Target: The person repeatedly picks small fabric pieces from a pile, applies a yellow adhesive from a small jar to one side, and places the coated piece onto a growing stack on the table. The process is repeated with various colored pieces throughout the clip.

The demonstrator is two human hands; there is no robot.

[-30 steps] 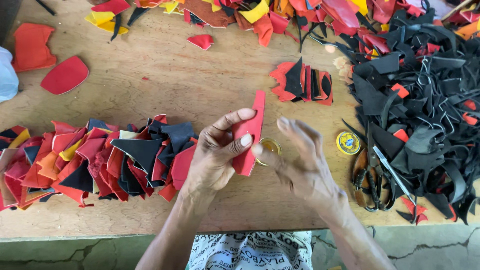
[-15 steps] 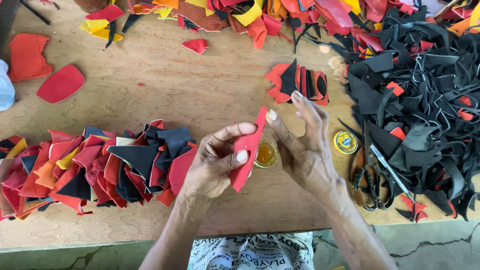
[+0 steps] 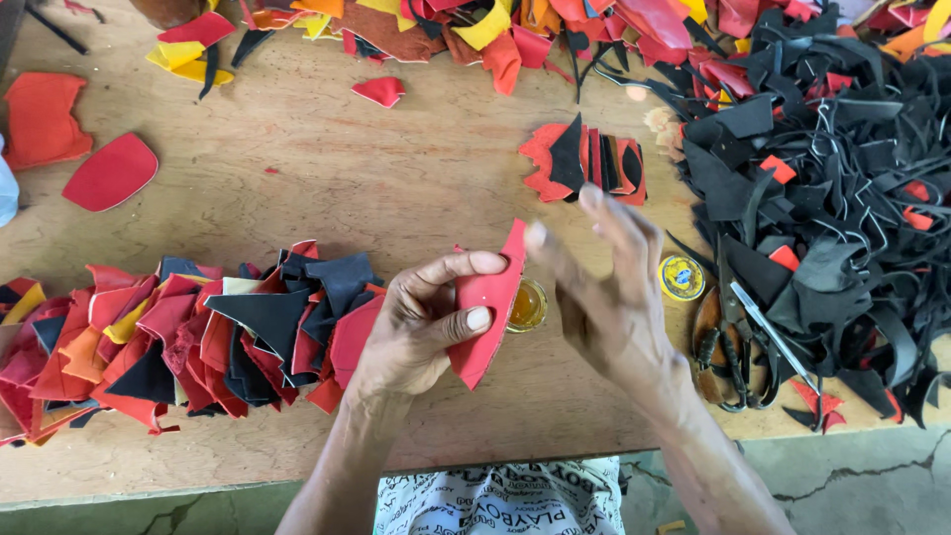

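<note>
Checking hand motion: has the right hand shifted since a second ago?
Yes. The right hand has moved up the table, fingertips now nearer the small red-and-black stack, beside the red piece.

I count one red leather piece [image 3: 485, 307] held in my left hand [image 3: 421, 327], one open jar [image 3: 527, 304] behind it. Right of my right hand [image 3: 604, 297]: one yellow lid [image 3: 682, 276], one pair of scissors [image 3: 738, 342].

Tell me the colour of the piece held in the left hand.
Red. The piece in the left hand shows best in the head view.
</note>
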